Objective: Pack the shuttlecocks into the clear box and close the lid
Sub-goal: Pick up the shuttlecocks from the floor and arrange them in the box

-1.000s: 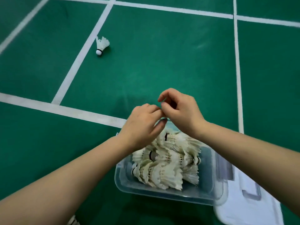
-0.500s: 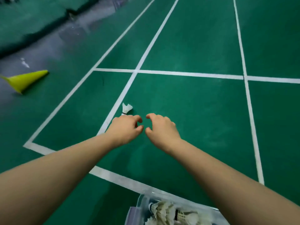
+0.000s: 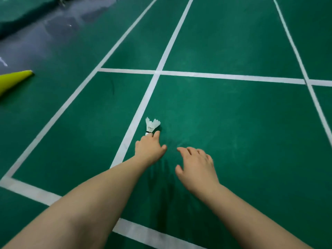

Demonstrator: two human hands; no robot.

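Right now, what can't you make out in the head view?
- Clear box and lid: out of frame.
- Left hand grip on shuttlecock: its fingers cover the cork, so contact is unclear.
- Yellow cone: cut off by the left edge.
- Right hand: open, empty.

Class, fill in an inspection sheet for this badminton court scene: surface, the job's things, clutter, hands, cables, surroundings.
Surface: green court floor with white lines; looks clean.
Job's things: one white shuttlecock stands cork down beside a white line; the clear box and lid are out of view.
Clutter: yellow cone lying on its side at the left edge.
Hands: left hand reaches out, fingertips at the shuttlecock's cork, not yet closed on it; right hand open, palm down, empty.
Cables: nothing seen.
Surroundings: grey floor beyond the court at upper left.
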